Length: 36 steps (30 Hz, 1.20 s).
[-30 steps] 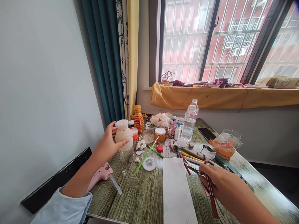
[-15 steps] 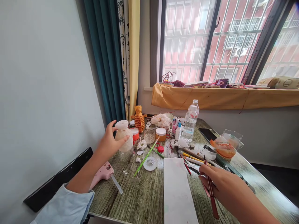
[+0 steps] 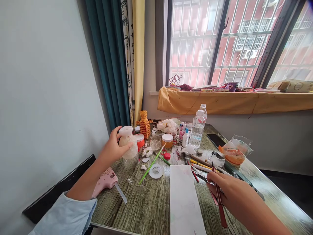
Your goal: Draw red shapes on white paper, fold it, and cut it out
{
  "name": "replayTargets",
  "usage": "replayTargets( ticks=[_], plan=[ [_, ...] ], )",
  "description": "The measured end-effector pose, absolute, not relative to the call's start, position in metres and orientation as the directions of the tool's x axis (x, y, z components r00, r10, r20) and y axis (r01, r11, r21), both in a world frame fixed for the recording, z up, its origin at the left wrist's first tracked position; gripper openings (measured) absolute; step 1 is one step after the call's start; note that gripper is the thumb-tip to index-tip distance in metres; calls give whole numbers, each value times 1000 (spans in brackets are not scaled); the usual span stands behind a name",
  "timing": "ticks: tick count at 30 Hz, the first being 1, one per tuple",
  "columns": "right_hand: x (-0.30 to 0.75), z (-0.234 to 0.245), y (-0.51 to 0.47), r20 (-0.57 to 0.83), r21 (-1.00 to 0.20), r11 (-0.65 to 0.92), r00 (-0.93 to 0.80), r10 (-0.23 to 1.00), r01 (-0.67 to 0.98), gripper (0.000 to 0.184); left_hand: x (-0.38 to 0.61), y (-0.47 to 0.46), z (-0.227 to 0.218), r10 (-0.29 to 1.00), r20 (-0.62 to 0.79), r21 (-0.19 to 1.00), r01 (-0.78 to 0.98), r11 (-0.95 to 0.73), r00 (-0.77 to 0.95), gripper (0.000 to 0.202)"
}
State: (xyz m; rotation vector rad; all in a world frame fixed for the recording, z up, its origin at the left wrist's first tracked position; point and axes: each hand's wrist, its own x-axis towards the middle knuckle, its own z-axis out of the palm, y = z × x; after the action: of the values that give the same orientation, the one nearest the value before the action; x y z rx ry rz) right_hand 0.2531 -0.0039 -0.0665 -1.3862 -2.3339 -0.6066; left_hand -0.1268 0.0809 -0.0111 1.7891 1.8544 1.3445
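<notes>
Left hand [image 3: 115, 148], eight o'clock, clasps a whitish vase [image 3: 131, 152]; right hand [image 3: 226, 186], four o'clock, pinches a slender dark-red tool [image 3: 221, 215].

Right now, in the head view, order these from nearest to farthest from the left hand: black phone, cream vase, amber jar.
1. Cream vase, held in the left hand.
2. Amber jar, right of the vase.
3. Black phone, farther right.

From above the near edge of the tabletop [image 3: 146, 209], the lone head camera looks forward and down, fairly close to the left hand [image 3: 115, 147] and right hand [image 3: 226, 186], facing the window [image 3: 193, 42] beyond.
</notes>
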Motion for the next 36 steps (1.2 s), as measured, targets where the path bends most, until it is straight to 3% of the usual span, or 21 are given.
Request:
replayTargets(
  ticks=[8,14,23,27,32,34,36],
  plan=[
    [253,-65,-3,512,198,442,-477,714,875,20,-116,77,-4,851,446,674,729,-116,-277,102],
    [251,-64,-2,525,205,453,-488,698,868,21,-127,80,-5,890,405,716,678,-166,-211,97],
    [251,-62,-3,538,212,463,-498,680,861,24,-123,78,-6,888,379,745,656,-124,-262,109],
    [251,-63,-3,540,213,461,-497,679,861,25,-122,75,-3,893,364,754,647,-116,-264,105],
    [251,-66,-3,546,213,452,-489,680,866,22,-125,61,1,854,450,722,669,-178,-259,114],
    [251,-66,-4,551,204,451,-483,681,869,20,-126,48,3,806,528,689,691,-221,-268,102],
    [251,-65,-5,552,194,455,-480,682,869,20,-126,36,5,741,617,628,734,-259,-265,78]
  ],
)
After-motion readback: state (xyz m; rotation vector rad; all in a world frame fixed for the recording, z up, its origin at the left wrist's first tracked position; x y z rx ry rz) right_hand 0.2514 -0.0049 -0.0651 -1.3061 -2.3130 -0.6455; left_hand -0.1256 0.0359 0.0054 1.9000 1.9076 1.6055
